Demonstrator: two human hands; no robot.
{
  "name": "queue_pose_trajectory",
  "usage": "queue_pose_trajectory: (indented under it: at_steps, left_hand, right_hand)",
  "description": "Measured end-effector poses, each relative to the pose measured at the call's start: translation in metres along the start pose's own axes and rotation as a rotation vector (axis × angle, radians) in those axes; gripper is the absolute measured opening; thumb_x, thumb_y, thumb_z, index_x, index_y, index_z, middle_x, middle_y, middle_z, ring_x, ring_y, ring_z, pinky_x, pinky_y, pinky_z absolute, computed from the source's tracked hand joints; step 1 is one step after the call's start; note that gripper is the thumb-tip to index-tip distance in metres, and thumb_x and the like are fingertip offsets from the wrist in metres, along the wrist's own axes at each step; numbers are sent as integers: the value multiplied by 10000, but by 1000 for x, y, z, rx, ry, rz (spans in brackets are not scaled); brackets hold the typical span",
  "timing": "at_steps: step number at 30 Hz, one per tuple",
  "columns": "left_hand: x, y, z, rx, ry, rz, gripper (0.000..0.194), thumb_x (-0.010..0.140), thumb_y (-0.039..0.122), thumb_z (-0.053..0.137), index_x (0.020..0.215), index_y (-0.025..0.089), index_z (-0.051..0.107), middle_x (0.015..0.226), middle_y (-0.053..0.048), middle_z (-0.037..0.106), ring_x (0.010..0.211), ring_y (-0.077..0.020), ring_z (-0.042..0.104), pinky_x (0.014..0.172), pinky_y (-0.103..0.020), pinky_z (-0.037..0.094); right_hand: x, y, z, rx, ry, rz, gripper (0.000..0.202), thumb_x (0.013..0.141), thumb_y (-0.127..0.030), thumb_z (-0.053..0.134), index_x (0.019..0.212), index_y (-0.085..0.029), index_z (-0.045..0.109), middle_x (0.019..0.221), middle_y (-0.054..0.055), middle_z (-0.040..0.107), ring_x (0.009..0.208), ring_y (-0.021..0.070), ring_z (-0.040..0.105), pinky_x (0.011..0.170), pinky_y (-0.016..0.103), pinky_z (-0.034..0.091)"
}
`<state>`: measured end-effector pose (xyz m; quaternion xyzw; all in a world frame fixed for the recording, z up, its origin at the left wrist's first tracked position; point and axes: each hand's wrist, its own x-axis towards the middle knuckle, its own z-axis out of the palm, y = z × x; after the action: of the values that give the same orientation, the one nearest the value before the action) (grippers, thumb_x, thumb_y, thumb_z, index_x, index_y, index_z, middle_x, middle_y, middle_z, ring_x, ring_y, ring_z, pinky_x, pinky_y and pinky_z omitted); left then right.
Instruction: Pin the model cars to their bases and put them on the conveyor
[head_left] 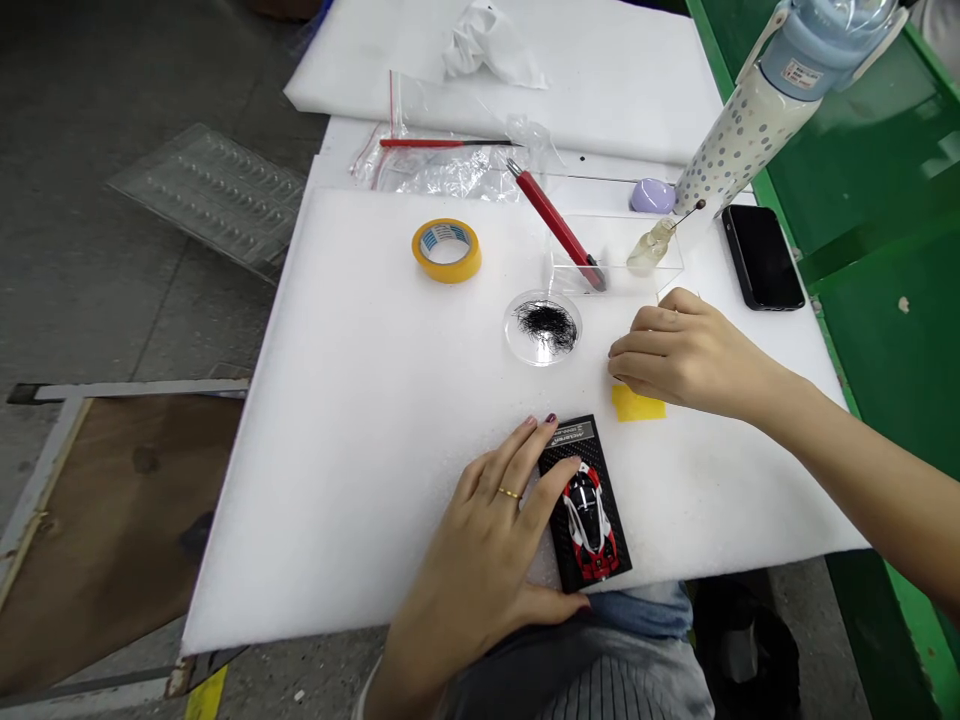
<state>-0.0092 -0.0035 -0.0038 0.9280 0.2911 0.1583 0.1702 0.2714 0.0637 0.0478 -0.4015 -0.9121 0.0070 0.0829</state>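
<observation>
Model car (590, 520) on black base (595, 450) is steadied near the white sheet's (337, 400) front edge by spread left hand (480, 545), probably light, rigid, slick, easily scratched, best gripped by base edges; whether anything's pinched in bunched right hand (686, 355) can't be told

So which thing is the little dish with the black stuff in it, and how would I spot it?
Find the white foam sheet. Between the dark end of the slanting red tool and the left hand sits a shallow, clear round dish. Unlike the yellow tape roll, also round, it is see-through and holds fine black strands.
</observation>
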Motion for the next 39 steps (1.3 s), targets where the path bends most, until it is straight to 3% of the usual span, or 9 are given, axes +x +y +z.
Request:
queue_pose_trajectory:
  at_steps: [3,8,13,21,28,39]
  left_hand:
    - [0,0,0,-11,6,3,1052,596,736,815,1379,139,446,1544,-240,410,1409,-396,399,1039,-481,405]
    - [-1,0,-1,-26,2,-2,1001,641,735,788,1376,144,453,1539,-233,423,1399,-395,412,1039,-478,398]
    - [-1,0,0,15,26,18,1021,609,703,822,1364,117,462,1530,-247,425,1390,-403,418,1038,-463,378]
    - [1,0,-1,23,20,17,1101,519,702,870,1359,124,454,1518,-249,441,1386,-395,413,1032,-452,356]
    - [0,1,-3,8,0,-2,1016,598,679,846,1359,137,447,1524,-240,437,1398,-388,403,1048,-449,339]
    - [1,2,-3,-19,43,-11,1034,497,574,930,1324,128,498,1512,-254,448,1401,-397,417,1047,-442,348]
  right_hand:
    - [-14,-3,1,228,122,151,149,960,-218,560,881,-242,684,878,22,750,767,184,640,686,367,460]
    - [-45,-17,7,568,383,548,56,898,-234,647,876,-245,697,731,2,690,590,141,575,499,305,456]
    - [-64,-36,17,675,461,696,56,898,-250,677,894,-258,732,794,20,712,667,159,646,505,290,525]
    - [-60,-60,30,380,458,666,112,892,-195,638,871,-269,718,655,-2,609,558,148,546,450,291,448]
    - [-55,-61,35,272,412,629,157,915,-200,603,874,-268,739,636,-1,605,505,145,522,474,315,429]
    - [-56,-54,40,221,459,524,169,869,-86,639,884,-241,707,634,-35,587,495,95,493,450,255,391]
